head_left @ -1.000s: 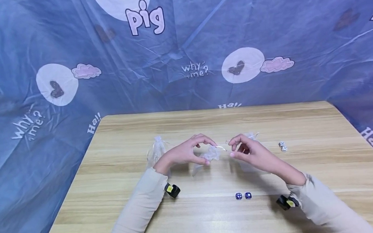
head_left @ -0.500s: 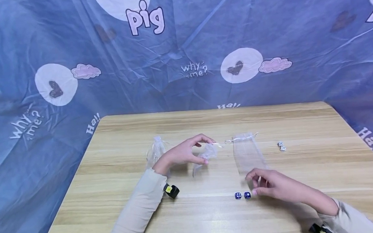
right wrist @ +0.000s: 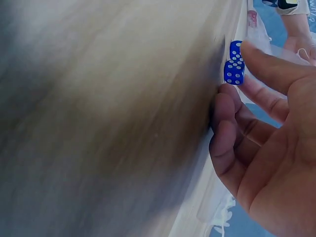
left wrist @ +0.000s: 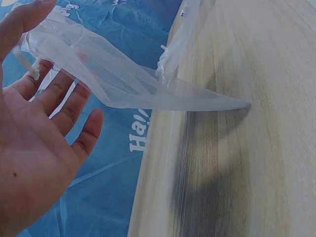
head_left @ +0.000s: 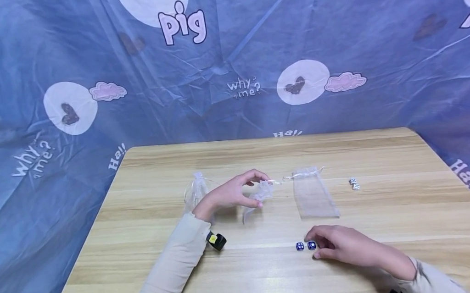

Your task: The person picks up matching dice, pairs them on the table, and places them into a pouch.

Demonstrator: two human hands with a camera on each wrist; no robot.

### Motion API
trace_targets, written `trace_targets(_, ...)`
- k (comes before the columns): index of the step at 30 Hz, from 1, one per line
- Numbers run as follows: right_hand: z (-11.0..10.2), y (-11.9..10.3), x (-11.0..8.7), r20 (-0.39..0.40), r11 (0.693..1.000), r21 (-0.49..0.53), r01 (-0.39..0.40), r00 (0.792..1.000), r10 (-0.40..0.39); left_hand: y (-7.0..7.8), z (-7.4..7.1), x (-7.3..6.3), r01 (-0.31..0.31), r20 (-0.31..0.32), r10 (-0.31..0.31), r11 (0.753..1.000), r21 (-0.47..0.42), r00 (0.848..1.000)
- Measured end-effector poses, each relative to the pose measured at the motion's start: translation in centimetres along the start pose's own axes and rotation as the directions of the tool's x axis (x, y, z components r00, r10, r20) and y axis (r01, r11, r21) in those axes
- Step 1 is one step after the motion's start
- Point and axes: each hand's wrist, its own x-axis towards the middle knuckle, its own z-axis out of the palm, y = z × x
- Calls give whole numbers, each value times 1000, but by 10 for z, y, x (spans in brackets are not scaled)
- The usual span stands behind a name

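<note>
My left hand holds a sheer white drawstring bag near its mouth, between thumb and fingers. The bag slants down, its lower corner at the tabletop. My right hand is low over the table, thumb and index finger on either side of the right blue die. Whether they touch it I cannot tell. Beside that one lies another blue die. In the right wrist view both dice show white pips, and the thumb partly covers the farther one.
A second sheer bag lies flat right of the left hand. Another gathered bag is partly behind the left wrist. Two white dice sit farther right on the wooden table. A blue printed cloth hangs behind.
My right hand has left the cord area by the held bag and come down toward me to the blue dice, uncovering the flat bag. The left hand stays almost still with its bag.
</note>
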Motion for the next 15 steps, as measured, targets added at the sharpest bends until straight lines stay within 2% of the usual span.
trace_targets(5, 0, -2, 3, 6, 998, -47, -42, 999, 42, 0, 0, 0, -1, -1, 1, 1000, -7, 1000)
trace_targets(8, -2, -4, 5, -13, 996, -89, -33, 999, 32, 0, 0, 0, -8, -4, 8, 1000, -14, 1000)
trace_targets(15, -34, -18, 22, -160, 993, -118, 17, 986, -36, 0, -1, -1, -6, -9, 6, 1000, -13, 1000)
